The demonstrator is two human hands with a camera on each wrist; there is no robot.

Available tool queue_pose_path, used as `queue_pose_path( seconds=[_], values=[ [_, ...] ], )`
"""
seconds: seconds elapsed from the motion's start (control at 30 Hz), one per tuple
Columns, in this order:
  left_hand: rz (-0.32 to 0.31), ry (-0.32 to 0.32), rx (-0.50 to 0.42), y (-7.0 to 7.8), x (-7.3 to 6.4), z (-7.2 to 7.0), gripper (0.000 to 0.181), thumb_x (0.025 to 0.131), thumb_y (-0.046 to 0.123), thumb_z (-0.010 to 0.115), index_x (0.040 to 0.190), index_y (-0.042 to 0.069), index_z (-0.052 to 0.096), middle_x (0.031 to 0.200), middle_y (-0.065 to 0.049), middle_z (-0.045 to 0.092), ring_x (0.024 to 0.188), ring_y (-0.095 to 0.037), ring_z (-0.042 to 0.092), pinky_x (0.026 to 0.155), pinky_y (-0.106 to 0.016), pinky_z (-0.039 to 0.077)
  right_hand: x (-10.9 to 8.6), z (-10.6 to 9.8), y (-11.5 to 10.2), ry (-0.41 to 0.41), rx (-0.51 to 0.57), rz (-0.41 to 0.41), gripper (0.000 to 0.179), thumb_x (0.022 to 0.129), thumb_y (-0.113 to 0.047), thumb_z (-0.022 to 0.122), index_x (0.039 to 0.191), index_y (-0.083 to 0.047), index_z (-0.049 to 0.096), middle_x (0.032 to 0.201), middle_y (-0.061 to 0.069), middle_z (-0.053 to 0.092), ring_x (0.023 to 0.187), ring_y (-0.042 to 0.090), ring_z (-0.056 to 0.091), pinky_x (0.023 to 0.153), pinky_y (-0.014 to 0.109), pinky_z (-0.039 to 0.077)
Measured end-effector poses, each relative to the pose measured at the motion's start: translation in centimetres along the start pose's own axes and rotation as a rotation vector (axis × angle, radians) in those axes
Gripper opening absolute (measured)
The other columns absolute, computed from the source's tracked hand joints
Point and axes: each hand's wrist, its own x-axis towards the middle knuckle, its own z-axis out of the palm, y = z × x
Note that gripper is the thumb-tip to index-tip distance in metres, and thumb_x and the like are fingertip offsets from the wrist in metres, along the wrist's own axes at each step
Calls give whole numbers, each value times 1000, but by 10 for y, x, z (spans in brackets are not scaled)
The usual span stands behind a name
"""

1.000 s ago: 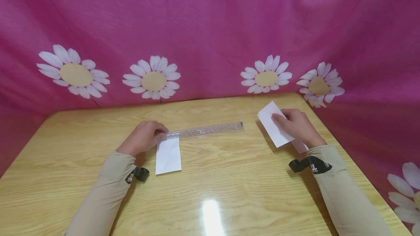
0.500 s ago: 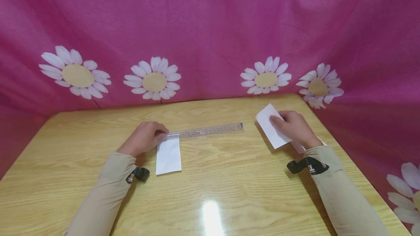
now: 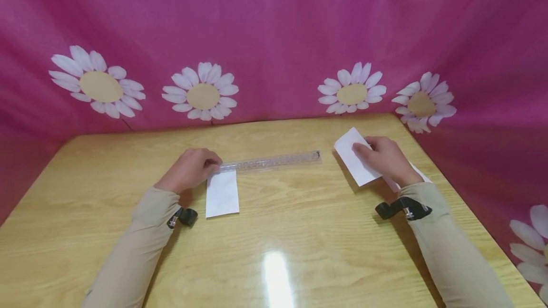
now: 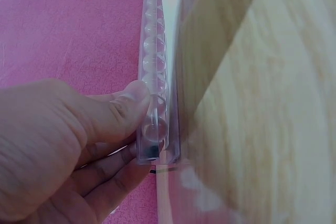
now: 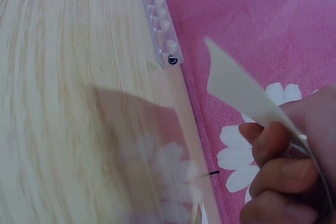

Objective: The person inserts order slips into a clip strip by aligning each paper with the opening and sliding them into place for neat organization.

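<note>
My left hand pinches the left end of a long clear plastic strip lying across the table. Seen in the left wrist view, the strip is a see-through channel with a row of round clear bead shapes, gripped between thumb and fingers. A white paper slip lies flat with its top edge at the strip's left end. Over the right of the table, my right hand holds white paper, thumb on top. The right wrist view shows the paper bent, with curled fingers beneath; its sheet count is unclear.
More white paper shows partly behind the right wrist, near the table's right edge. The wood-grain table backs onto a pink flowered cloth. Each wrist wears a black camera mount.
The head view has tilted slightly, so everything sits a little higher. My right hand has shifted slightly left with its paper. The left hand keeps its hold on the strip.
</note>
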Motion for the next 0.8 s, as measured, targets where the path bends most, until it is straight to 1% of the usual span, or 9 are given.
queue_pose_path(
  seconds=[0.13, 0.2, 0.43, 0.63, 0.8],
  values=[
    [6, 6, 6, 1, 3, 0, 21, 97, 10, 71, 116, 4, 78, 114, -15, 78, 102, -28, 70, 98, -49, 58, 1, -2, -3, 2, 16, -11, 50, 105, -44, 56, 129, -2, 69, 98, 16, 73, 79, 18, 62, 71, 26, 49],
    [-3, 6, 12, 1, 3, -1, 21, 97, 10, 72, 115, 5, 78, 113, -15, 78, 101, -28, 70, 97, -48, 58, 1, -2, -4, -3, 26, -14, 50, 104, -44, 57, 129, -3, 70, 96, 14, 73, 78, 17, 61, 70, 26, 49],
    [-8, 6, 16, 1, 1, -1, 21, 96, 10, 72, 115, 5, 78, 113, -15, 78, 99, -27, 69, 96, -48, 58, 1, 1, -7, -12, 10, 0, 52, 104, -45, 57, 131, -3, 69, 101, 15, 74, 82, 19, 61, 74, 26, 48],
    [-41, -13, 2, 1, 1, 0, 22, 97, 11, 71, 118, 6, 77, 116, -15, 77, 100, -27, 67, 98, -47, 57, 1, 6, -9, -31, 15, 3, 52, 104, -45, 56, 131, -2, 69, 104, 16, 74, 86, 22, 61, 77, 29, 47],
    [-55, -22, -1, 2, 1, -1, 23, 97, 11, 71, 119, 6, 77, 117, -14, 77, 101, -27, 67, 98, -47, 57, 2, 12, -7, -41, 29, -7, 47, 105, -42, 56, 126, -3, 71, 95, 14, 72, 79, 19, 60, 73, 28, 48]
  ],
)
